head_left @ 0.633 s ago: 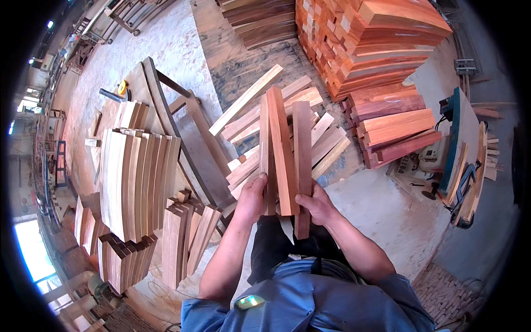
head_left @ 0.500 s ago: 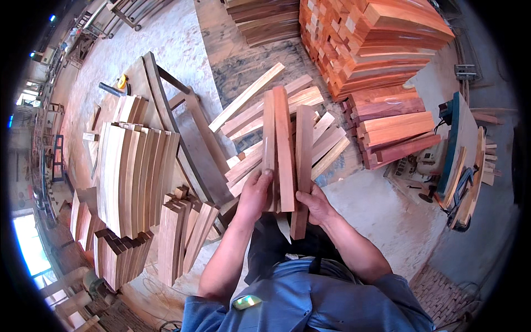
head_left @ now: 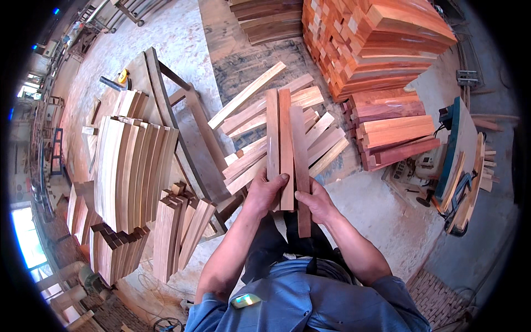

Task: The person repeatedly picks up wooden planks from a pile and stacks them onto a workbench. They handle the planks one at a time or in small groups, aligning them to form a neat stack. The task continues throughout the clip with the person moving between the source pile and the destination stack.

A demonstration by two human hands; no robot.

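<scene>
Now three held wooden strips [head_left: 286, 141] closer together

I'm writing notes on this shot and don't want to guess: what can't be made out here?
All in the head view:
- Left hand: most fingers, hidden behind the held strips.
- Right hand: most fingers, likewise hidden by the held strips.
- Loose pile: its middle, covered by the held strips.
- Brown stack: its far end, cut off by the upper edge.
- Yellow item: too small to identify surely.
</scene>
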